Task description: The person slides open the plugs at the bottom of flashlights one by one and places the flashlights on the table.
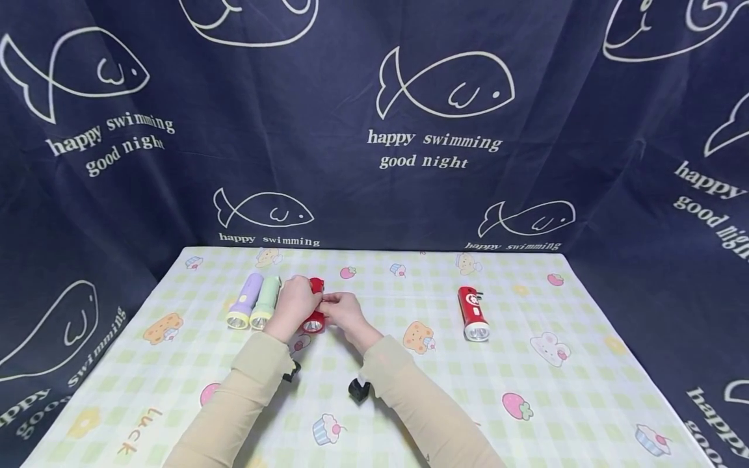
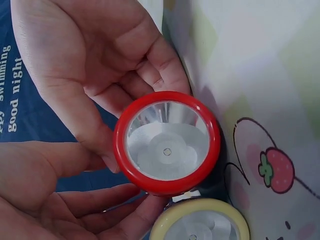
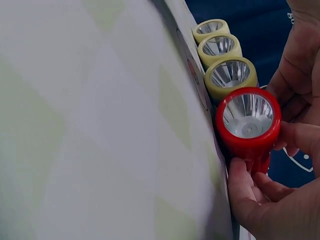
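Red plastic flashlight [image 1: 314, 312] with a silver reflector lies on our pastel checked tablecloth [image 1: 526, 364], just right of a green flashlight [image 1: 266, 303] and a purple flashlight [image 1: 244, 301]; a second red flashlight [image 1: 472, 314] sits well apart to the right. We record left hand [image 1: 294, 304] curled over its body, right hand [image 1: 344, 312] pinching its side, fingers bent.

Both forearms in beige sleeves reaching forward and converging, left hand [image 1: 294, 300] curled over the top with fingers wrapped down, right hand [image 1: 344, 311] just beside it, fingertips pinching toward the left hand, knuckles nearly touching
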A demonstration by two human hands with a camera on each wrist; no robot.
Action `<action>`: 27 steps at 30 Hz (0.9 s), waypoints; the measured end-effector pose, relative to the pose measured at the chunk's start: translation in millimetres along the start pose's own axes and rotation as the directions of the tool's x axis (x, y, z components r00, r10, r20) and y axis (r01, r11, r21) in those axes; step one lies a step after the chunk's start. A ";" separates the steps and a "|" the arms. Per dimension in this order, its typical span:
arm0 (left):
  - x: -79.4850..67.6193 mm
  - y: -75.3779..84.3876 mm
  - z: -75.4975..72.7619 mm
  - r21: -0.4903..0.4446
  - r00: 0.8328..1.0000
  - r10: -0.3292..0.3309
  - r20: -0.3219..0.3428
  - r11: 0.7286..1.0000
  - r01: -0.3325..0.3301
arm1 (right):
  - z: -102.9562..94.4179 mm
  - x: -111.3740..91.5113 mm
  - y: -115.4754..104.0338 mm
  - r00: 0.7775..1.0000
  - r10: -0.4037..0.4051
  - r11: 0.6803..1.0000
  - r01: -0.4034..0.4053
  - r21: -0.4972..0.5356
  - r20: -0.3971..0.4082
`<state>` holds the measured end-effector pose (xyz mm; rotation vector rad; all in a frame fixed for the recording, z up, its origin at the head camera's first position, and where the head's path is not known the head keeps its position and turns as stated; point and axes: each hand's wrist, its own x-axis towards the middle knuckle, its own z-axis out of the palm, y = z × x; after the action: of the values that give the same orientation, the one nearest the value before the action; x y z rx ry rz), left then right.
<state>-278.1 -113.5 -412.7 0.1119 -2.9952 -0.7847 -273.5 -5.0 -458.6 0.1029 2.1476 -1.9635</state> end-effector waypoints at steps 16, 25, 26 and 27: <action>-5.9 5.0 -4.9 -0.195 0.999 0.026 -0.040 0.980 -0.033 | -13.8 -3.7 -6.4 0.999 -0.037 0.996 0.034 0.079 0.038; -3.5 -1.3 -4.0 -0.414 0.996 0.002 -0.094 0.909 -0.041 | -26.0 -11.4 -16.7 0.997 -0.056 0.985 0.045 0.169 0.062; -3.0 -1.8 -3.5 -0.426 0.995 0.004 -0.099 0.904 -0.047 | -27.1 -12.1 -17.6 0.996 -0.059 0.983 0.048 0.175 0.063; -2.2 -2.4 -2.9 -0.432 0.994 0.008 -0.106 0.900 -0.054 | -28.4 -13.2 -18.8 0.996 -0.062 0.983 0.050 0.176 0.062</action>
<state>-275.6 -116.9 -411.4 0.0831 -2.6402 -1.3731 -268.0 22.6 -435.4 0.0052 1.9543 -2.1520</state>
